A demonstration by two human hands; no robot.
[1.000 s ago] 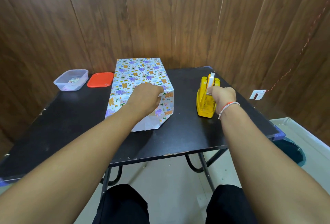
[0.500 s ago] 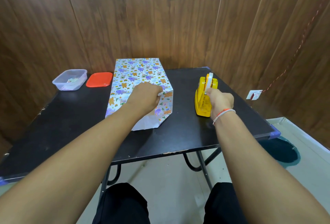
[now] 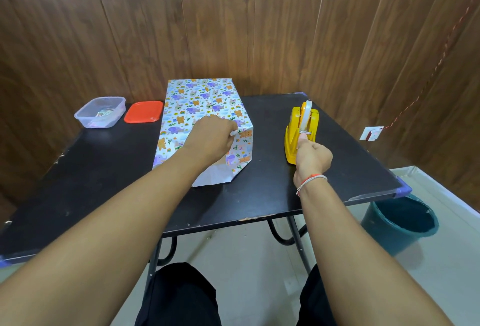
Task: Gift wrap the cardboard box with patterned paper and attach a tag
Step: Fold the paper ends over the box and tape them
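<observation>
Her right hand (image 3: 313,156) has drawn back from the yellow tape dispenser (image 3: 301,130), grip pinching tape, while her left hand (image 3: 214,137) presses the patterned paper (image 3: 202,102), ready for sealing.

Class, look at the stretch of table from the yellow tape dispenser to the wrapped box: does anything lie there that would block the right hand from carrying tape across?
Nothing visible does. Between the tape dispenser and the wrapped box only bare black table shows. The right hand is at the dispenser's cutter; the left hand presses the paper fold.
</observation>
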